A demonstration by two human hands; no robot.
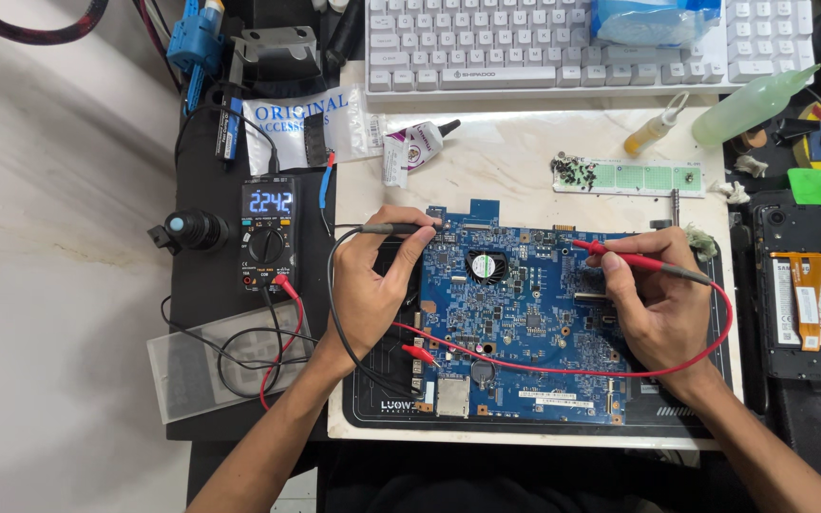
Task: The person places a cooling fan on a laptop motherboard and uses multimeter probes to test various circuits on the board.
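An electronics repair bench: a multimeter [268, 234], a bare blue circuit board [525, 323], an opened phone [803, 294] and glue tubes crowd the worktop.

Around the one blue circuit board [525, 323] lay the rest. Two hands worked on it: the left hand [372, 285] held one black probe [396, 229], the right hand [658, 304] one red probe [643, 261]. Left of the board stood one multimeter [268, 233]. Beyond the board were one white keyboard [563, 43], one glue tube [420, 142], two squeeze bottles, one small yellow [656, 128] and one large green [762, 100]. Right of the board lay one opened phone [805, 290].
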